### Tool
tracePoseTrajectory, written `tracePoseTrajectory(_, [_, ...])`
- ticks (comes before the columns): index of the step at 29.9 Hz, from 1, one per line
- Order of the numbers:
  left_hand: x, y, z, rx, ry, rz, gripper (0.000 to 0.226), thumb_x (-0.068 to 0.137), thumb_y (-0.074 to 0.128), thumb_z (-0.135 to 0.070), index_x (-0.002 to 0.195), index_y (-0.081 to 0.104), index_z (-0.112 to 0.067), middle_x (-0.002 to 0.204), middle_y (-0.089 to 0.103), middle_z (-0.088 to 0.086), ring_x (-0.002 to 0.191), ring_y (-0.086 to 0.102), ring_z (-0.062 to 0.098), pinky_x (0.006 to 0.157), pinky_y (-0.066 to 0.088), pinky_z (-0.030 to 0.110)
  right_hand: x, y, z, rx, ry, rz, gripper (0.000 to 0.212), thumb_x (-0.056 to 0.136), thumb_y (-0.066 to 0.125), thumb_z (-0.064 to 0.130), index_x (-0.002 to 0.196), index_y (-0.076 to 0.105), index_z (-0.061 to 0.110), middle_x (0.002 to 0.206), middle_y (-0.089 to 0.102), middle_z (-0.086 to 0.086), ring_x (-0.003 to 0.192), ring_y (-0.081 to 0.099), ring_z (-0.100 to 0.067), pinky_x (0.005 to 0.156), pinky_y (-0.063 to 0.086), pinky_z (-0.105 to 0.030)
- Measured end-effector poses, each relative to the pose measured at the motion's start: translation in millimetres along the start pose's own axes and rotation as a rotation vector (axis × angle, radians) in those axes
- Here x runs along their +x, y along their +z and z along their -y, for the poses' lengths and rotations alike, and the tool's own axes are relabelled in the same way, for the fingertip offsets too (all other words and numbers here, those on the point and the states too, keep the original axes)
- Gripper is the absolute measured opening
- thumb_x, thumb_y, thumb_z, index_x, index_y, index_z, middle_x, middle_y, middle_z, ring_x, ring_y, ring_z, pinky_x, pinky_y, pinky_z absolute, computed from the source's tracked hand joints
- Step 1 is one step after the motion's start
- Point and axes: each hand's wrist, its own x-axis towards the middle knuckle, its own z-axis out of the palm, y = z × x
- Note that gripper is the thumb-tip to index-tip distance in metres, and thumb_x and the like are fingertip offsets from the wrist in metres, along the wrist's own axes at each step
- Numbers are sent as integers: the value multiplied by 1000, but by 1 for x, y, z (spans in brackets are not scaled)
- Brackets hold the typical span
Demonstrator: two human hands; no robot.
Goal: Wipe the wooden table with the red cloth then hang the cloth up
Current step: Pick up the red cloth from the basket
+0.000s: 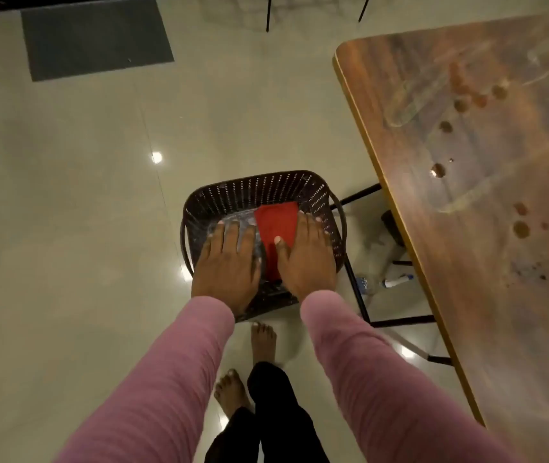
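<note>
The folded red cloth (276,225) lies in the bottom of a dark perforated basket (256,182) on the tiled floor (82,195). Its long axis runs away from the person, on much the same line as the outstretched fingers. The right hand (306,255) is the one on it. Its thumb (279,243) rests flat on the near half of the cloth and its fingers are stretched along the cloth's right edge, against the basket wall. They look straight rather than clenched, and whether any fingertip has got under the fold cannot be told.

The left hand (229,262) is just beside it to the left, fingers spread and flat on a crinkled clear plastic wrapping (233,217) that touches the cloth's left edge; it holds nothing.

So the pick-up looks to be the right hand's job — thumb above, fingers needing to curl in from the right edge. The left hand may serve to keep the plastic down.

The wooden table (500,312) stands to the right, well apart from the basket and higher, with brown spots (521,228) dotted along it, so the wiping is not yet begun. A small white-and-blue item (394,282) lies on the floor under the table edge.
</note>
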Motion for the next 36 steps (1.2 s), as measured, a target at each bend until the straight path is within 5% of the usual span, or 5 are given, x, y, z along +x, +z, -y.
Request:
tracePoseTrajectory(9, [48, 30, 6, -40, -55, 112, 62, 97, 31, -45, 150, 14, -17, 158, 21, 13, 145, 16, 34, 119, 18, 48, 66, 23, -7, 250, 381, 170, 45, 98, 44, 29, 139, 38, 13, 136, 47, -11, 126, 46, -31, 106, 37, -47])
tracePoseTrajectory(13, [59, 37, 9, -44, -51, 122, 60, 97, 33, -45, 149, 19, -18, 156, 23, 12, 144, 19, 34, 117, 18, 47, 82, 29, -11, 517, 607, 224, 35, 94, 57, 27, 127, 52, 15, 125, 56, -9, 106, 56, -29, 87, 42, -34])
tracePoseTrajectory(23, [65, 63, 8, -50, -82, 182, 62, 98, 31, -44, 151, 11, -19, 160, 14, 10, 146, 12, 33, 119, 15, 50, 90, 53, -11, 434, 608, 128, 61, 83, 72, 18, 137, 44, 10, 141, 43, -10, 128, 45, -34, 107, 37, -48])
tracePoseTrajectory(31, [57, 59, 10, -66, -92, 169, 61, 98, 35, -44, 150, 15, -21, 159, 15, 11, 146, 12, 34, 117, 17, 50, 93, 46, -20, 605, 588, 273, 26, 80, 69, 15, 106, 67, 9, 102, 70, -11, 84, 65, -27, 74, 49, -30])
tracePoseTrajectory(36, [51, 44, 8, -53, -93, 145, 58, 97, 35, -42, 149, 17, -22, 158, 17, 11, 145, 15, 33, 117, 20, 49, 85, 28, -14, 724, 483, 412, 43, 82, 69, 19, 124, 55, 16, 114, 65, -10, 96, 63, -28, 91, 50, -40])
